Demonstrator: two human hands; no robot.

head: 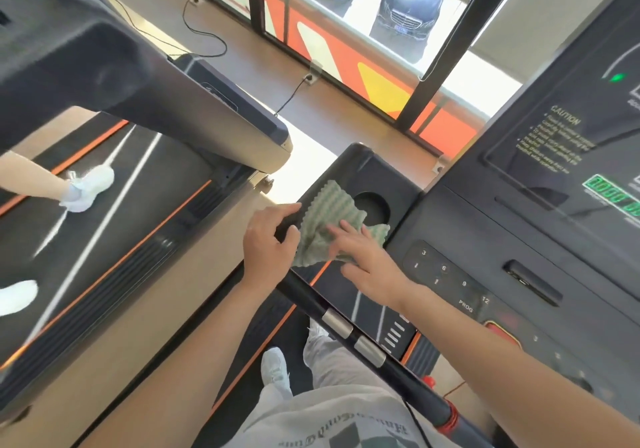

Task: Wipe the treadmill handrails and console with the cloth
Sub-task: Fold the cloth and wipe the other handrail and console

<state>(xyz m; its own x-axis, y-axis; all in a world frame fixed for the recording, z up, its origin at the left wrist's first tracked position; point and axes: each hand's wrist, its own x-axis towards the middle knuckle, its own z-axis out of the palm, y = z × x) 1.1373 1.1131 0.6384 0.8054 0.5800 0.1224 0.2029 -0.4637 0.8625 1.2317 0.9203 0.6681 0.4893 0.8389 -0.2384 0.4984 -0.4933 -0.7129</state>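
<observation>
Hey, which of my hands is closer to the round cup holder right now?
Right. The right hand lies flat on the cloth just below the cup holder; the left hand grips the handrail beyond the cloth's other edge, farther away.

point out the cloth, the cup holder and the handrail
cloth (332, 207), head view, striped upper part
cup holder (373, 204), head view, dark round well
handrail (311, 300), head view, black bar before the silver sensors

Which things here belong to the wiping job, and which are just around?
Job: cloth, pressed by right hand; handrail, gripped by left hand; console.
Just around: neighbouring treadmill, someone's shoe, floor cable, parked cars.
</observation>
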